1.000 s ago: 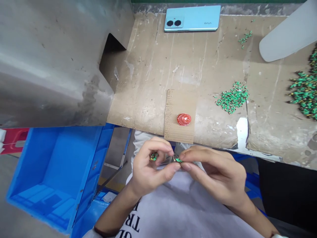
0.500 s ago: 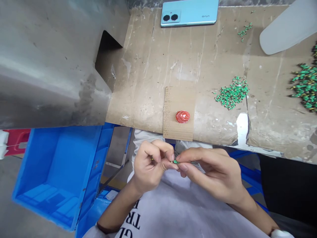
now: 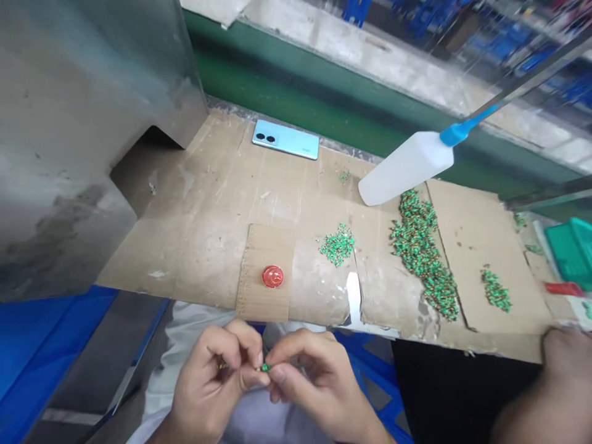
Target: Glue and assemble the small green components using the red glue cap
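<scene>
A tiny green piece with a pale end sits between the fingertips of both hands, just in front of the table edge. My left hand is closed in a pinch at its pale end, and gold-coloured bits show in the curled fingers. Thumb and forefinger of my right hand pinch the green end. Beyond the hands, a glossy red lump rests on a small corrugated cardboard piece. Right of that lies a small pile of green pieces.
A light-blue phone lies at the back. A white bottle with a blue nozzle leans over a large green-and-gold pile. The metal housing borders the left. At far right are another person's blurred hand and a green bin.
My view has swung up and to the right, bringing in the bottle's nozzle, the right side of the table and another person's hand. Both hands keep pinching the green piece.
</scene>
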A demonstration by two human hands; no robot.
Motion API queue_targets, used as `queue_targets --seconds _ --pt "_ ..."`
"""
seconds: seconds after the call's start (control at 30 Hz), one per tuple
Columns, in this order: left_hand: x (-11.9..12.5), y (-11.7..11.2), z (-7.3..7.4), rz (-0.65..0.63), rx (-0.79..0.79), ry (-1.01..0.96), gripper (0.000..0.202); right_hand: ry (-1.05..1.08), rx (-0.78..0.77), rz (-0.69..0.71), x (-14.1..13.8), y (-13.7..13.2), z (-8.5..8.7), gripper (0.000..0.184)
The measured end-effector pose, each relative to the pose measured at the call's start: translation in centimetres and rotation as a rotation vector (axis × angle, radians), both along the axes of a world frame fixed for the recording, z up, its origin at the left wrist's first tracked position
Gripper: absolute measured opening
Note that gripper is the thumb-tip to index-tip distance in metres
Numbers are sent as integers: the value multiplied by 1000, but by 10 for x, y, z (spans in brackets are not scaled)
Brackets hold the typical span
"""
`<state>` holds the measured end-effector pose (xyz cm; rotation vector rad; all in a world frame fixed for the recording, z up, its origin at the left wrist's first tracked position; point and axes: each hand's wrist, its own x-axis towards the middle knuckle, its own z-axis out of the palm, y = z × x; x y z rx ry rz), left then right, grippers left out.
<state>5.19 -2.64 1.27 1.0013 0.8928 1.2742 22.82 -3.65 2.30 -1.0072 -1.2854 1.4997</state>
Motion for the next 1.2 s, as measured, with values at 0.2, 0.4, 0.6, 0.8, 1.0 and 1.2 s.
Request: queue_targets --seconds 0.2,0.4,0.6,0.8,1.0,1.2 --pt "-8 15 15 263 -305 -92 23 -190 123 -566 65 25 -9 9" --pt "-32 23 25 282 -742 -266 39 -280 112 -1124 149 58 -24 42" --pt "-29 20 17 208 -782 -273 43 -869 302 -742 120 57 -31 22" --pt "-28 14 17 113 -775 -239 46 -994 268 -553 103 68 -41 22" --pt "-22 16 26 98 -761 -267 27 -1091 277 -527 104 72 -46 17" --pt "-16 13 30 36 -857 -316 35 -1093 286 -498 106 71 -43 17"
